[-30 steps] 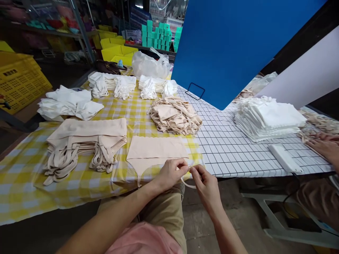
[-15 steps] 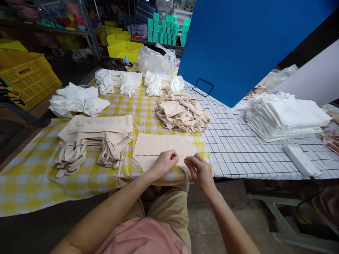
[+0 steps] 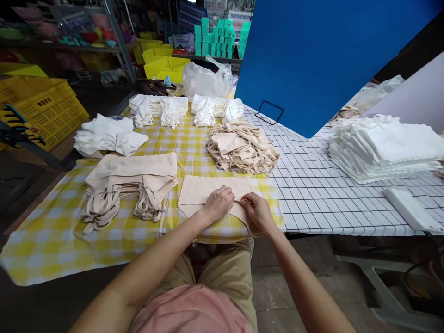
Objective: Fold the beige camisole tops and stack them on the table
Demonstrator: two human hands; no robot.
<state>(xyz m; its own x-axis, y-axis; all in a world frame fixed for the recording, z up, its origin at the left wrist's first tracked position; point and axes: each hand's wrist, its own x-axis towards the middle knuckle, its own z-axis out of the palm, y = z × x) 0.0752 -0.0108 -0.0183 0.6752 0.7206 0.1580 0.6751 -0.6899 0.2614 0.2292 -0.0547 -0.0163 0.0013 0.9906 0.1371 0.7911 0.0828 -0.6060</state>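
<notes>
A beige strappy top lies spread on the yellow checked cloth in front of me, its wide band at the far side. My left hand rests on its lower middle, fingers curled and closed on the fabric. Close by on the right, my right hand pinches the garment's edge near the right strap. A thin strap loops below that hand. To the left sits a neat stack of beige tops with straps hanging toward me. A loose heap of beige tops lies just beyond the spread one.
White folded tops stand in stacks at the back, with a loose white pile at left. On the right are a tall white stack and a white device. A large blue board rises behind the table.
My right hand has lowered onto the garment's edge. The left hand has flattened slightly over the fabric. The whole view has shifted a little, moving the table contents rightward.
</notes>
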